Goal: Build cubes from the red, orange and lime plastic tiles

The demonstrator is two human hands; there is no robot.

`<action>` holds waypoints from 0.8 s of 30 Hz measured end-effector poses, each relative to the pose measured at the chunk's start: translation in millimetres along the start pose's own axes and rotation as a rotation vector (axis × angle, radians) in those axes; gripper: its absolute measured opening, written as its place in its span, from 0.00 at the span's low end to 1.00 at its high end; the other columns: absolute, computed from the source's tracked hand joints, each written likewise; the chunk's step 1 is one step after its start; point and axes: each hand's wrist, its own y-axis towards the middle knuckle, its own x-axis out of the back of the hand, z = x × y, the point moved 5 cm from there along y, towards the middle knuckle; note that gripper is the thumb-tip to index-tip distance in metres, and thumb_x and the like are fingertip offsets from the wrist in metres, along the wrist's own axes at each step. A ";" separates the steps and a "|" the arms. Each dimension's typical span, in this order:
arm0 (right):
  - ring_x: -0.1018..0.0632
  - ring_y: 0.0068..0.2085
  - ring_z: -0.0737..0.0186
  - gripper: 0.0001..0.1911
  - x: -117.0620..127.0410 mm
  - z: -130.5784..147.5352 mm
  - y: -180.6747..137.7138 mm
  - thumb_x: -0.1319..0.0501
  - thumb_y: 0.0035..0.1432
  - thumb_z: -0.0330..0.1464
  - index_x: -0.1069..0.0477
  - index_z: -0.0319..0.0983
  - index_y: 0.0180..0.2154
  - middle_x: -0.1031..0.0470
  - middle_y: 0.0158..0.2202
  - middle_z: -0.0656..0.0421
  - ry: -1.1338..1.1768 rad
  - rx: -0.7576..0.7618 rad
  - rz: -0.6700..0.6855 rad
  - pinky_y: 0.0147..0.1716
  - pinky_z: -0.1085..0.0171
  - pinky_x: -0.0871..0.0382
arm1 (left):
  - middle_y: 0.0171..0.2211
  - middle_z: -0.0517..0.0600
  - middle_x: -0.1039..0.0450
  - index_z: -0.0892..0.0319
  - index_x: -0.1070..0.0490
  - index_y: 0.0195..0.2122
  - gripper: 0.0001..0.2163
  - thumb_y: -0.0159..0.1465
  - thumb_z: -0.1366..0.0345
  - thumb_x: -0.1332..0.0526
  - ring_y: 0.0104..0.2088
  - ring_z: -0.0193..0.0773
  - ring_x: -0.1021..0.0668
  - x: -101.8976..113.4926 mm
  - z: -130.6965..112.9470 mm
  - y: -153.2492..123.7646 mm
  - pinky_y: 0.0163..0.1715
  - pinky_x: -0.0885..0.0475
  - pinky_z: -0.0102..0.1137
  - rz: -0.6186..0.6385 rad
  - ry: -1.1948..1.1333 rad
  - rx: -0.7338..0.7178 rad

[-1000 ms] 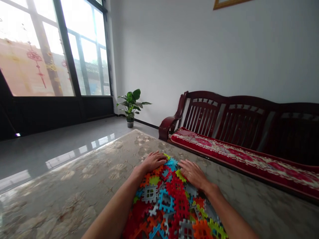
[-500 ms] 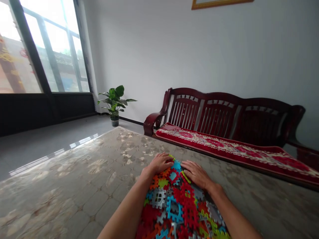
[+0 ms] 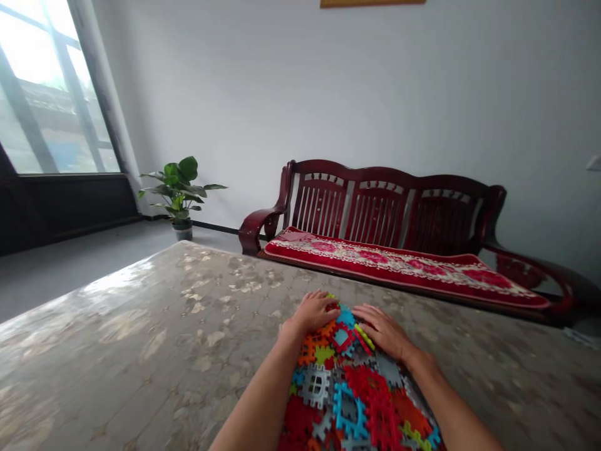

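Observation:
A heap of plastic interlocking building pieces (image 3: 347, 404), in red, blue, grey, orange and lime green, lies between my forearms on the table. My left hand (image 3: 313, 312) rests over the far left side of the heap, fingers stretched forward beside orange pieces. On the far right side lies my right hand (image 3: 385, 333), its fingers extended and its thumb side by a tilted lime-green piece (image 3: 365, 337). Between the hands sits a light blue piece (image 3: 346, 315). Neither hand grips a piece that I can see, though the undersides of the fingers are hidden.
The table (image 3: 154, 338) has a patterned, glossy cover. Beyond it stands a dark red wooden bench (image 3: 375, 203) with a red floral cushion (image 3: 394, 264). A potted plant (image 3: 181, 188) stands on the floor at the left, near a large window (image 3: 51, 94).
My view has turned to the right, so the bench and plant sit further left. Both hands stay at the far end of the heap, with little visible movement.

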 end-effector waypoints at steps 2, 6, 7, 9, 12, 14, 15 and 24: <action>0.37 0.65 0.51 0.28 5.4 -5.9 -9.1 0.51 0.65 0.51 0.31 0.48 0.59 0.32 0.63 0.58 0.020 -0.016 -0.016 0.66 0.47 0.48 | 0.65 0.50 0.37 0.46 0.30 0.59 0.24 0.65 0.46 0.48 0.66 0.51 0.39 -4.7 -9.6 2.4 0.66 0.48 0.46 0.006 -0.002 0.019; 0.35 0.64 0.51 0.26 10.7 -10.3 -19.5 0.48 0.63 0.48 0.30 0.46 0.58 0.31 0.61 0.57 0.057 -0.039 -0.044 0.66 0.47 0.47 | 0.65 0.49 0.37 0.45 0.30 0.59 0.24 0.65 0.46 0.48 0.66 0.51 0.39 -9.8 -23.0 1.6 0.66 0.50 0.49 0.005 -0.011 0.047; 0.35 0.64 0.51 0.26 11.4 -10.4 -20.7 0.47 0.63 0.47 0.29 0.46 0.57 0.30 0.61 0.56 0.065 -0.047 -0.049 0.66 0.47 0.47 | 0.64 0.49 0.36 0.45 0.30 0.59 0.24 0.65 0.46 0.48 0.66 0.52 0.38 -10.7 -25.5 1.0 0.66 0.50 0.49 0.002 -0.015 0.050; 0.34 0.64 0.51 0.25 13.1 -10.6 -22.7 0.46 0.62 0.46 0.28 0.45 0.57 0.30 0.61 0.55 0.085 -0.063 -0.056 0.65 0.47 0.47 | 0.64 0.49 0.35 0.45 0.30 0.58 0.23 0.65 0.46 0.48 0.66 0.52 0.38 -12.3 -29.1 0.4 0.66 0.50 0.50 -0.008 -0.027 0.056; 0.33 0.63 0.50 0.25 18.1 -14.7 -28.2 0.44 0.60 0.46 0.26 0.44 0.54 0.30 0.61 0.53 0.162 -0.093 -0.067 0.65 0.47 0.46 | 0.62 0.48 0.33 0.45 0.29 0.57 0.23 0.66 0.46 0.51 0.65 0.50 0.37 -11.6 -31.0 1.8 0.66 0.50 0.50 -0.023 -0.060 0.050; 0.33 0.63 0.49 0.25 23.2 -22.6 -35.5 0.44 0.59 0.48 0.25 0.42 0.52 0.33 0.62 0.52 0.233 -0.135 -0.100 0.65 0.47 0.46 | 0.62 0.49 0.33 0.48 0.30 0.59 0.24 0.68 0.49 0.54 0.65 0.47 0.36 -6.1 -29.5 2.9 0.66 0.47 0.46 -0.032 -0.098 0.033; 0.34 0.63 0.49 0.26 25.6 -27.7 -40.2 0.45 0.59 0.49 0.25 0.42 0.52 0.34 0.63 0.52 0.263 -0.163 -0.123 0.65 0.47 0.47 | 0.63 0.49 0.34 0.51 0.32 0.60 0.25 0.69 0.50 0.56 0.65 0.45 0.36 -1.5 -27.8 2.7 0.66 0.46 0.43 -0.036 -0.120 0.024; 0.40 0.67 0.53 0.34 19.0 -36.4 -59.4 0.53 0.62 0.54 0.31 0.41 0.59 0.40 0.67 0.52 0.289 -0.352 -0.151 0.68 0.52 0.52 | 0.67 0.51 0.40 0.56 0.41 0.66 0.29 0.69 0.47 0.56 0.67 0.43 0.39 43.2 -7.5 -50.3 0.66 0.45 0.39 0.004 -0.210 -0.023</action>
